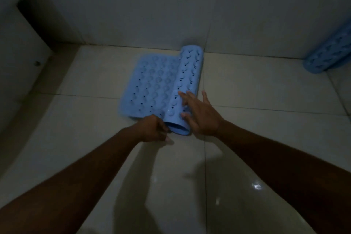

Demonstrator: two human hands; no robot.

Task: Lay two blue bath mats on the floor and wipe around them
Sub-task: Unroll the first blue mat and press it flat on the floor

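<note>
Half-unrolled mat (152,85) lies on the floor (247,85). Left grip (154,129) curls at its near edge, seemingly pinching it. Right grip (199,114), fingers spread, presses its rolled part. A second mat (328,53) sits far right.

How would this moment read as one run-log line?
first mat: half unrolled on floor | left hand: grips its near edge | right hand: open on roll | second mat: far right

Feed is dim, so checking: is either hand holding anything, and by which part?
Left hand grips the half-unrolled blue mat at its near edge. Right hand rests open on its rolled part.
</note>
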